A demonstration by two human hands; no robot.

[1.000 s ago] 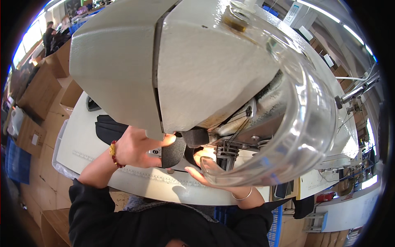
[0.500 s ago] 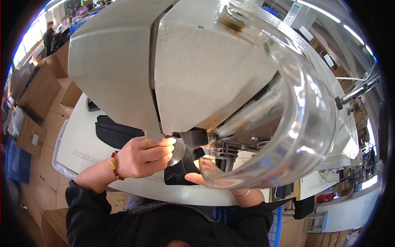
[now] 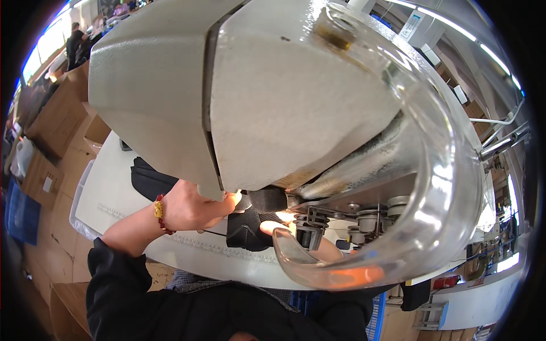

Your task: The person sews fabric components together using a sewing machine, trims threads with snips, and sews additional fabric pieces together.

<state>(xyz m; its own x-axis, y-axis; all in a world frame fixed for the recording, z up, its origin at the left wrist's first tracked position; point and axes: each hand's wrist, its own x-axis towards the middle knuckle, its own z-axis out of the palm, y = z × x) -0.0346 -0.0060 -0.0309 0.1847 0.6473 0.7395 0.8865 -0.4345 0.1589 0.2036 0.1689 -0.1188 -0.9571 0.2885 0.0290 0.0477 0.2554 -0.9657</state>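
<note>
A large white sewing machine head point(image 3: 301, 108) fills the upper middle. Under it lies a small black fabric piece point(image 3: 244, 232) with a stitched edge and a mesh part. My left hand point(image 3: 193, 206), with a red beaded bracelet, is closed at the left of the needle area; its fingertips meet under the head, and what they pinch is hidden. A thin dark rod point(image 3: 215, 233) shows below that hand. My right hand point(image 3: 272, 226) grips the fabric's right side with thumb and fingers, partly hidden by the machine's clear curved guard point(image 3: 432, 210).
More black fabric pieces point(image 3: 149, 177) lie stacked at the left on the white table point(image 3: 114, 193). A ruler strip point(image 3: 199, 245) runs along its front. Tensioner discs point(image 3: 369, 223) sit right of my right hand. Cardboard boxes point(image 3: 60, 122) and a blue crate point(image 3: 25, 213) stand at the left.
My left fingers have moved in under the head and turned, and the grey round plate is now mostly covered. The fabric has turned slightly. My view has come closer to the machine.
</note>
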